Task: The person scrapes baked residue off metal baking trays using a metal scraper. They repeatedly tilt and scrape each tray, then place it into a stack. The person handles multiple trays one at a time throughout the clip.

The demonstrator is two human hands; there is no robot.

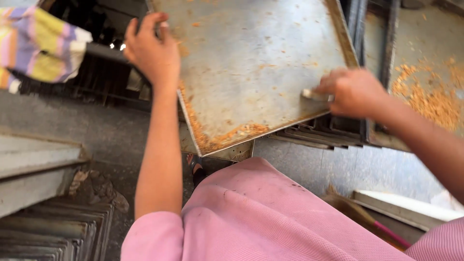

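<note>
A large grey metal baking tray (pixel 251 63) is tilted in front of me, its lower corner caked with orange-brown crumbs (pixel 227 135). My left hand (pixel 152 48) grips the tray's left edge near the top. My right hand (pixel 355 92) is closed on a small flat metal scraper (pixel 314 94), whose blade presses on the tray's surface near its right edge. I wear a pink garment (pixel 261 212).
More trays (pixel 319 133) are stacked under the tilted one. A surface at right holds a heap of orange crumbs (pixel 432 99). Stacked trays (pixel 53 237) lie at lower left, a broom with a pink handle (pixel 367 220) at lower right, a striped cloth (pixel 36 43) at upper left.
</note>
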